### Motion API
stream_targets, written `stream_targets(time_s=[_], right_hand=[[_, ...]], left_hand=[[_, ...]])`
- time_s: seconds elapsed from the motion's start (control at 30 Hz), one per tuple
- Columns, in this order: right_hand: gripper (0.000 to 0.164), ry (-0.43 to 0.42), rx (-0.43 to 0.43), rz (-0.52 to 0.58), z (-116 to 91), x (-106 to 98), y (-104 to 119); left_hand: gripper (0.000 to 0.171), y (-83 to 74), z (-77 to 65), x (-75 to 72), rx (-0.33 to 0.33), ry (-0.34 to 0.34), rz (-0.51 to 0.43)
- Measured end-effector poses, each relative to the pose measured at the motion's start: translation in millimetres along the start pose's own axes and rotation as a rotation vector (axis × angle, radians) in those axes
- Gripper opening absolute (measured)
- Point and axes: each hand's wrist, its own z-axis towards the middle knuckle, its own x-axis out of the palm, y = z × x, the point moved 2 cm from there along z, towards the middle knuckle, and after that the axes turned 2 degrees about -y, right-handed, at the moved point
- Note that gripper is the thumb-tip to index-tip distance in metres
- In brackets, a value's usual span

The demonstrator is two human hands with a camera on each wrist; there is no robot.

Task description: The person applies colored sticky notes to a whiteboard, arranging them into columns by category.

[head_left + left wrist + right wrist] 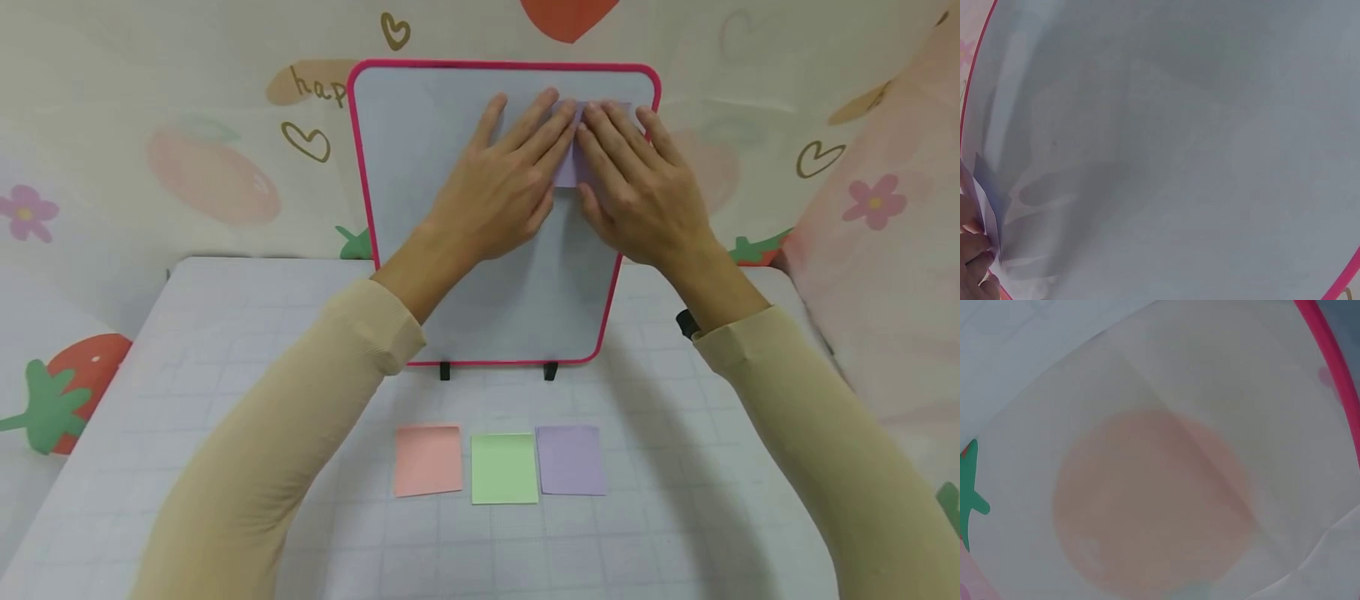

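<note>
In the head view, a purple sticky note [567,171] lies against the upper right of a pink-rimmed whiteboard [420,158], partly covered by two hands. Its visible top and bottom edges run nearly level, in line with the board's top rim; with its sides hidden, I cannot tell a long axis. The left hand [506,187] points up and right, its fingers straight and fanned, the fingertips on the note's left part. The right hand [643,187] points up and left, fingers straight and slightly parted, covering the right part. Below the board, at the lower centre, a pink pad [428,461], a green pad [504,468] and a purple pad [572,461] form a row on the table.

The left wrist view alone shows the note steeply from the side, a narrow sliver at the lower left beside fingertips. The right wrist view shows instead a large peach-coloured print [1154,506] on the backdrop, with the pink rim at upper right.
</note>
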Motion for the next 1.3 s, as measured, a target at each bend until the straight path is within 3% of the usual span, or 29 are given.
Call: stream_targets(time_s=[0.27, 0.43, 0.63, 0.83, 1.03, 1.3], right_hand=[[0.053, 0.089, -0.017, -0.04, -8, -6, -7], [0.052, 0.062, -0.027, -0.021, -16, -11, -12], [0.052, 0.102, -0.057, -0.033, -21, -19, -9], [0.053, 0.097, -0.097, 0.009, -33, -27, 5], [0.056, 0.127, -0.128, 0.088, -52, -32, 24], [0.052, 0.23, -0.175, 0.183, -81, -42, 56]], left_hand=[[0.061, 5.4, -8.8, 1.7, 0.007, 0.016, 0.005], [0.06, 9.8, -15.8, 1.0, 0.015, 0.015, -0.003], [0.06, 10.9, -24.0, -0.7, 0.028, 0.01, -0.012], [0.059, 3.9, -47.2, 0.4, 0.09, -0.042, -0.023], [0.059, -13.6, -75.2, 5.4, 0.159, -0.085, -0.066], [0.058, -41.6, -111.0, 13.2, 0.238, -0.046, -0.105]])
